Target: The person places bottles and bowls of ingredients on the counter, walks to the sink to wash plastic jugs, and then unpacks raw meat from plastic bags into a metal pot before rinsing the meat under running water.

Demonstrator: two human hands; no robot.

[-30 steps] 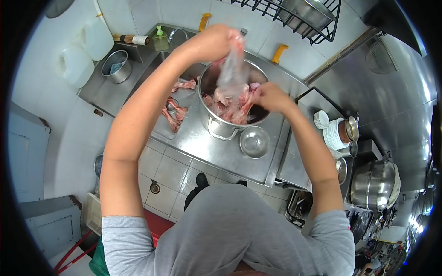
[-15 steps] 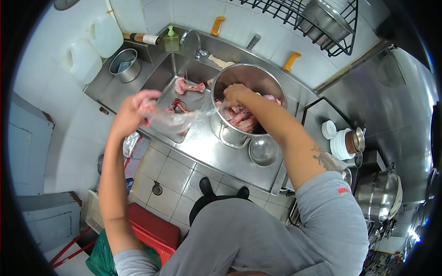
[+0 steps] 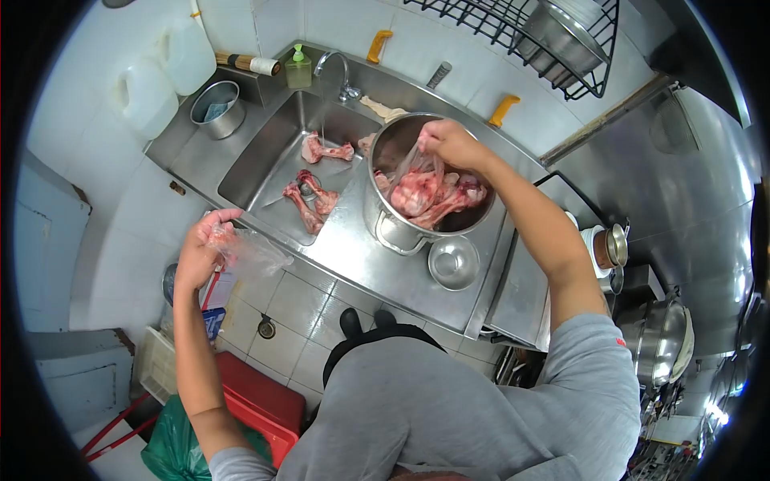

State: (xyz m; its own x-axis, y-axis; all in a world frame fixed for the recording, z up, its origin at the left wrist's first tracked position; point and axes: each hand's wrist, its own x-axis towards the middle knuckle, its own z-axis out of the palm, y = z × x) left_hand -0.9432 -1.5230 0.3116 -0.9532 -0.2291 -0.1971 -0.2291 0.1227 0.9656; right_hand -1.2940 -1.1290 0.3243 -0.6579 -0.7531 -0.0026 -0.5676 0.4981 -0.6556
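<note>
My left hand [image 3: 202, 252] is closed on a torn piece of clear plastic [image 3: 261, 252], held out over the floor in front of the sink. Above the tall steel pot [image 3: 391, 228], my right hand [image 3: 451, 143] grips the top of a clear plastic bag [image 3: 425, 164] that hangs into it. Raw meaty bones [image 3: 437, 204] fill much of the pot, some of them inside or behind the bag. In the sink [image 3: 269, 200] lie a raw bone [image 3: 325, 151] under the tap and more bones [image 3: 311, 200] near the drain.
A steel bowl [image 3: 453, 263] stands on the counter before the pot. The tap [image 3: 345, 80], a green soap bottle [image 3: 298, 68] and a small steel pot [image 3: 218, 112] line the back and left. A red bin [image 3: 261, 393] stands below. Overhead hangs a wire rack [image 3: 513, 40].
The stretched plastic between my hands has parted. My left hand has dropped left and down with a piece; my right hand has risen, lifting the bag. The sink's lower bones now show uncovered.
</note>
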